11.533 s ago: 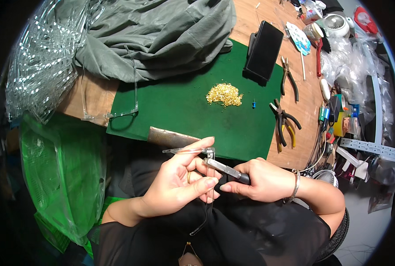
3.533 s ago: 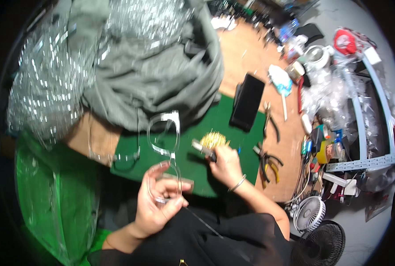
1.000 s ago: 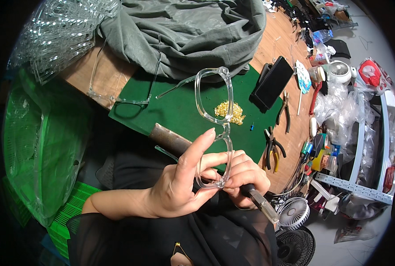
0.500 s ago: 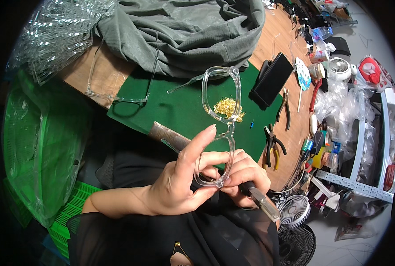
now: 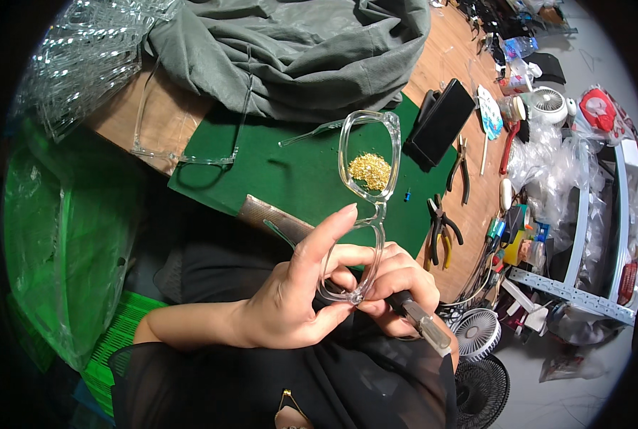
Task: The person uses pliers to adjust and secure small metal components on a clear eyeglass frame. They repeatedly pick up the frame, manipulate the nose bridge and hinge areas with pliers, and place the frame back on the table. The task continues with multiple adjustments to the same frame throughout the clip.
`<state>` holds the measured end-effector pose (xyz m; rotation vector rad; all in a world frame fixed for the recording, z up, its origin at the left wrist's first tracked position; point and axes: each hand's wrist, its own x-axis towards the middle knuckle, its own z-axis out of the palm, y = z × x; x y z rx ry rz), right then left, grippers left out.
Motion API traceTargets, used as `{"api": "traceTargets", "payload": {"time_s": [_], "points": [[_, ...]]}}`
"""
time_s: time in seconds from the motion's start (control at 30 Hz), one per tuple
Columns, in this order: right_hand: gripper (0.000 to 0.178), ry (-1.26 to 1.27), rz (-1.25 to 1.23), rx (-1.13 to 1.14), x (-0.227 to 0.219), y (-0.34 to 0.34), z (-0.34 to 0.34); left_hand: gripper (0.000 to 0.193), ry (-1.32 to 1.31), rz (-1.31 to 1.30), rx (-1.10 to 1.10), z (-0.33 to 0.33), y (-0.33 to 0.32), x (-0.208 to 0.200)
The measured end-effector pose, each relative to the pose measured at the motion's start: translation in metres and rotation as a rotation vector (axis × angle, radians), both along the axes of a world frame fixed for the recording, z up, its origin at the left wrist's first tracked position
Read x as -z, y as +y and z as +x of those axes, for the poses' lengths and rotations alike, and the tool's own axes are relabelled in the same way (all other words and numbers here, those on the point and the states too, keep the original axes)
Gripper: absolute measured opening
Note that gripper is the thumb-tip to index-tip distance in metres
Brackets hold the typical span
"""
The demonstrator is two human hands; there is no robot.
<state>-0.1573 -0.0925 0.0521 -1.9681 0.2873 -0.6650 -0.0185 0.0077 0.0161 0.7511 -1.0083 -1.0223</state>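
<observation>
My left hand point(image 5: 290, 293) grips a clear plastic eyeglass frame point(image 5: 381, 209) near its lower corner, index finger stretched up beside the lower rim. The frame stands on end, one rim above the other, with a temple arm reaching left from the top. Fingers of my right hand point(image 5: 401, 286) close around a tool point(image 5: 423, 318) with a black grip and a pale, squared end; its working tip is hidden. Both hands meet at the frame's lower corner. Through the upper rim shows a heap of tiny gold-coloured metal pieces point(image 5: 370, 171) on the green mat point(image 5: 262, 186).
Another clear frame point(image 5: 212, 159) lies at the mat's left edge, near stacked clear frames point(image 5: 90, 64). Grey cloth point(image 5: 297, 57) covers the back. On the right are a phone point(image 5: 444, 121), two pliers point(image 5: 439, 222) and small fans point(image 5: 476, 332). A textured metal bar point(image 5: 272, 218) juts from the front edge.
The eyeglass frame has shifted slightly right and down against the mat, so its upper rim now encircles the gold heap. Both hands keep their hold, and the view has moved a little.
</observation>
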Motion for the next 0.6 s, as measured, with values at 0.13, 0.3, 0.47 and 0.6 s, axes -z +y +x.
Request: {"api": "traceTargets", "payload": {"time_s": [0.13,0.3,0.47,0.6], "points": [[0.019,0.007,-0.014,-0.021,-0.001,-0.001,0.004,0.092,-0.003,-0.030,-0.001,0.004,0.001,-0.002],[0.018,-0.014,-0.003,-0.049,-0.001,-0.001,0.005,0.093,0.003,-0.017,0.008,0.007,0.002,-0.002],[0.017,-0.002,-0.030,-0.069,-0.004,-0.003,0.002,0.093,-0.040,-0.006,-0.054,0.003,0.003,-0.002],[0.016,0.261,-0.180,0.001,-0.012,-0.011,-0.015,0.102,-0.096,-0.004,0.007,0.010,0.002,-0.003]]}}
